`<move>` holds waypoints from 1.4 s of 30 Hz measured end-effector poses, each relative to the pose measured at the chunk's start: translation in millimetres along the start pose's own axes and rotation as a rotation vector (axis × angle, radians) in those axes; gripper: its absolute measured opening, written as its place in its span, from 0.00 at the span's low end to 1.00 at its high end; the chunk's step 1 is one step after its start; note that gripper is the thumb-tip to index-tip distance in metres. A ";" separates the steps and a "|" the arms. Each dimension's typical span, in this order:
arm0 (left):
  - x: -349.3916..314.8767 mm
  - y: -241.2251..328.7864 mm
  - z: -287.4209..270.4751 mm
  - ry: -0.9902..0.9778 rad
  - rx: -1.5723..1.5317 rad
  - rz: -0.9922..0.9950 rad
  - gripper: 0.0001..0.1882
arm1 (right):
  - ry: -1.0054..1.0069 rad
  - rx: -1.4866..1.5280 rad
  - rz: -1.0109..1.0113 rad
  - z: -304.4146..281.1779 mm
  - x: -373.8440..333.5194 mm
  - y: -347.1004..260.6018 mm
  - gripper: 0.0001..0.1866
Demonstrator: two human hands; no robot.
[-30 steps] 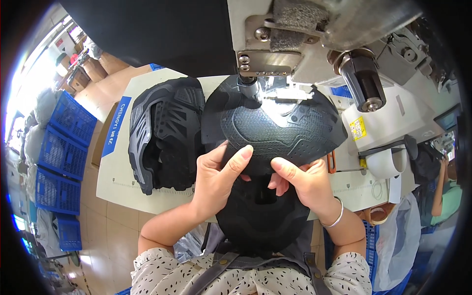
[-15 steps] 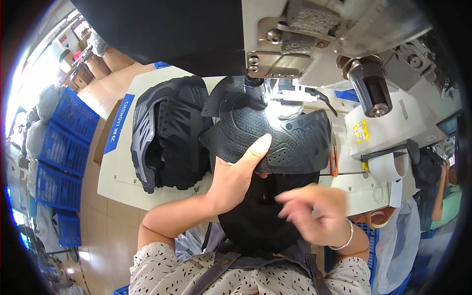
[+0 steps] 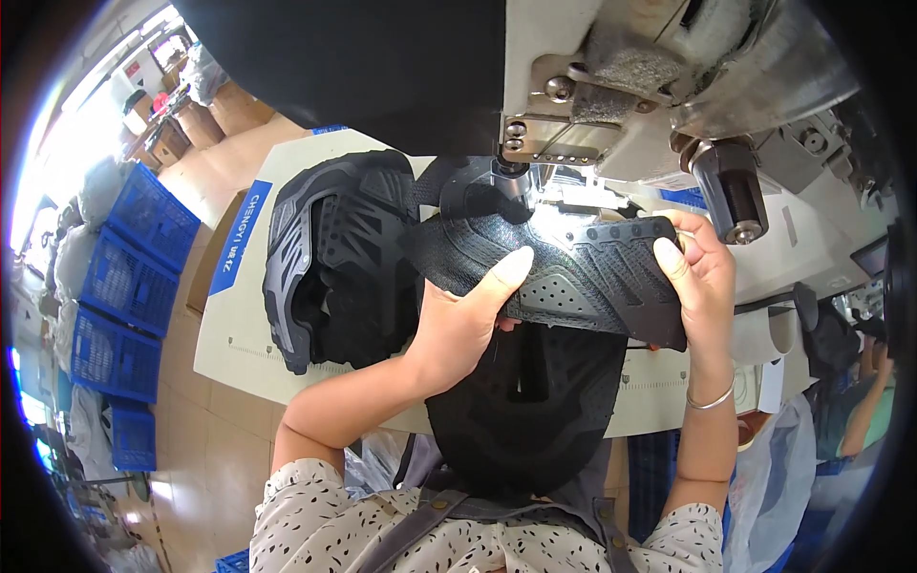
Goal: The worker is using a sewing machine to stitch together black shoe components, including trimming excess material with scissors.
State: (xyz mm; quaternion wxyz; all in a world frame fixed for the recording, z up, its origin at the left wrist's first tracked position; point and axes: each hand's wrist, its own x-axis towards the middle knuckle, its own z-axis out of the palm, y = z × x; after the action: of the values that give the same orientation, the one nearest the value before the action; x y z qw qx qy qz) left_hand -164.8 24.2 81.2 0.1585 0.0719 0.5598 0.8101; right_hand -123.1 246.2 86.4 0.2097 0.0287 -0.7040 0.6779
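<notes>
A black shoe upper (image 3: 583, 277) with a mesh and ribbed surface lies under the lit head of a sewing machine (image 3: 564, 124). On its near left edge, my left hand (image 3: 463, 320) grips it, thumb on top and fingers underneath. At its right end my right hand (image 3: 702, 282) pinches the edge with the row of eyelets between thumb and fingers. The upper is spread fairly flat between both hands. Below it another black upper (image 3: 525, 420) hangs over the table's front edge toward my lap. The bright lamp washes out the place under the needle.
Stacked black-and-grey shoe uppers (image 3: 349, 248) lie on the pale table (image 3: 234, 329) to the left. Blue crates (image 3: 119, 306) stand along the floor at far left. A dark metal cylinder (image 3: 731, 191) hangs from the machine at right. Another person's arm (image 3: 864, 406) shows at far right.
My right hand has risen from below the upper and taken hold of its right end. The upper's right side is now pulled out flatter, while my left hand keeps its grip.
</notes>
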 end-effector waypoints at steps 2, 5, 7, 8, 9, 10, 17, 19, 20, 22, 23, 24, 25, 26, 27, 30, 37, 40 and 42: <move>-0.3 -0.2 1.0 -0.004 0.024 0.001 0.07 | 0.016 0.019 0.006 0.9 1.1 -0.6 0.12; 0.5 -0.3 0.7 -0.003 0.036 0.021 0.07 | -0.008 0.033 0.021 -2.2 2.0 3.2 0.12; 1.0 0.9 1.0 -0.003 0.063 0.038 0.07 | -0.025 0.056 0.000 0.0 2.5 3.0 0.12; 1.6 1.6 1.6 -0.010 0.063 0.033 0.07 | -0.018 0.053 0.002 0.0 2.6 2.2 0.12; 2.3 2.7 2.3 -0.015 0.059 0.046 0.06 | -0.018 0.045 0.011 -0.2 2.7 1.0 0.12; 3.0 3.1 2.7 -0.020 0.055 0.059 0.06 | -0.018 0.037 0.019 -0.3 2.1 0.2 0.12; 6.6 4.2 -2.8 -0.006 0.039 0.017 0.05 | -0.008 0.059 -0.001 2.2 0.0 4.9 0.14; 9.6 3.9 -6.2 -0.048 0.058 0.033 0.05 | -0.051 -0.076 -0.014 -0.6 -1.7 0.3 0.15; 10.5 3.9 -6.2 -0.046 0.057 0.031 0.05 | -0.053 -0.076 -0.012 0.8 -1.7 0.8 0.15; 12.3 5.0 -5.5 -0.023 0.049 0.036 0.05 | -0.034 -0.068 -0.089 4.9 -1.1 1.2 0.17; 13.4 6.2 -5.5 -0.024 0.047 0.036 0.05 | -0.034 -0.070 -0.089 4.8 -1.5 1.0 0.17; 14.3 7.8 -6.0 -0.016 0.061 0.022 0.06 | -0.041 -0.063 -0.081 4.5 -2.6 0.4 0.16; 15.6 9.1 -6.5 -0.009 0.076 0.008 0.07 | -0.048 -0.056 -0.072 4.0 -3.8 -0.3 0.16; 16.9 10.3 -7.9 -0.007 0.076 0.009 0.07 | -0.050 -0.054 -0.073 4.6 -4.8 -0.3 0.16; 18.5 11.3 -9.3 -0.026 0.075 0.027 0.07 | -0.044 -0.043 -0.064 5.2 -6.2 -0.4 0.16; 23.4 11.5 -11.3 -0.038 0.070 0.058 0.08 | -0.009 -0.019 -0.025 13.8 -12.9 -7.0 0.15; 19.8 1.6 -6.0 -0.139 -0.039 0.061 0.09 | -0.097 -0.068 0.224 21.1 -48.5 -26.6 0.15; -0.7 -4.2 -4.3 -0.158 0.066 -0.031 0.09 | -0.128 -0.020 0.249 26.2 -56.6 -24.1 0.16; -15.5 -9.9 4.1 -0.134 0.046 0.071 0.08 | -0.161 -0.039 0.217 28.3 -57.2 -25.0 0.15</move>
State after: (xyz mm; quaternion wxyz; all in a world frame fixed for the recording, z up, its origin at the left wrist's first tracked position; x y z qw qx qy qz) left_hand -147.3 25.8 74.4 0.1651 0.1496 0.5634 0.7955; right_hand -70.2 202.9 91.0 0.0787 0.0026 -0.7307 0.6782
